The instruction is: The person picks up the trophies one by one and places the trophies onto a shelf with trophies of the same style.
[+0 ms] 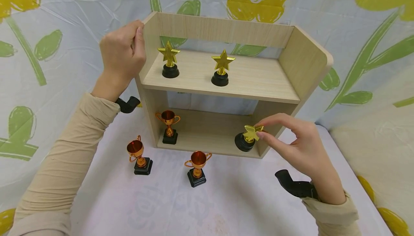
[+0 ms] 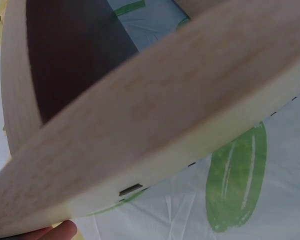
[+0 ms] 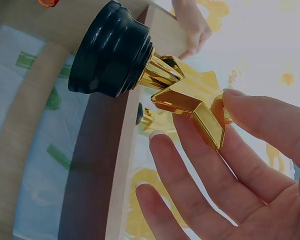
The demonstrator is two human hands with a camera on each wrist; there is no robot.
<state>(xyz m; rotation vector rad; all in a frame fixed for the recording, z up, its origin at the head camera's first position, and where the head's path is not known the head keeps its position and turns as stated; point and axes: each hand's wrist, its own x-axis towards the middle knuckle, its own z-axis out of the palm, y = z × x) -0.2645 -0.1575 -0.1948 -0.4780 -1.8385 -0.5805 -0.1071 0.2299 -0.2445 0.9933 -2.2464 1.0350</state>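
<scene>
With thumb and fingertips my right hand [image 1: 299, 146] pinches a gold star trophy [image 1: 246, 142] by its star. The trophy tilts, its black base [image 3: 110, 52] pointing away from the palm, and overlaps the right side of the lower compartment in the head view. My left hand [image 1: 121, 52] grips the upper left side panel [image 1: 149, 45] of a light wooden shelf [image 1: 207, 94]. Fingertips [image 2: 65, 230] show at the panel's edge in the left wrist view. Two more star trophies, one at left [image 1: 170, 71] and one mid-shelf [image 1: 220, 79], stand upright on the upper level.
A bronze cup trophy [image 1: 169, 137] stands in the lower compartment at left. Two similar ones, a left cup [image 1: 142, 166] and a middle cup [image 1: 196, 177], are on the white cloth [image 1: 233, 200] before the shelf. A flower-patterned cloth [image 1: 81, 9] hangs behind.
</scene>
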